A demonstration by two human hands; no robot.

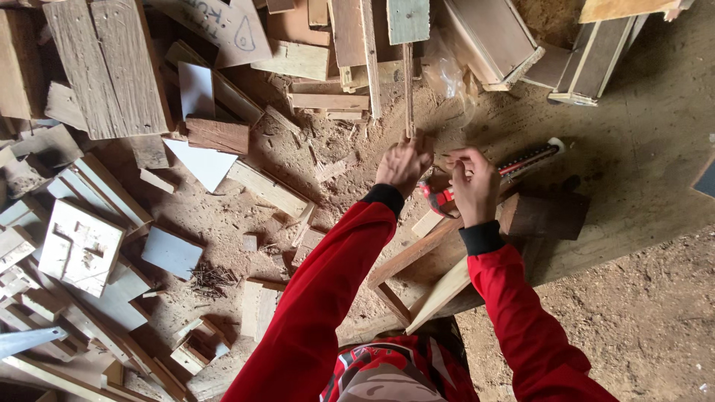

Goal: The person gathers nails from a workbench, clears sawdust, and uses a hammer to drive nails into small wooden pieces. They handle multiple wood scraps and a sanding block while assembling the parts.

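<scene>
On sawdust-strewn floor amid scrap boards, left grip pinching thin slat, right grip unclear.

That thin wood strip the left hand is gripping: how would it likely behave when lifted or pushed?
The strip is long and very slim, so it probably feels light and flexes a little. Being so narrow, it may snap under sideways force. The left hand grips only its near end, so the far end likely wobbles.
</scene>
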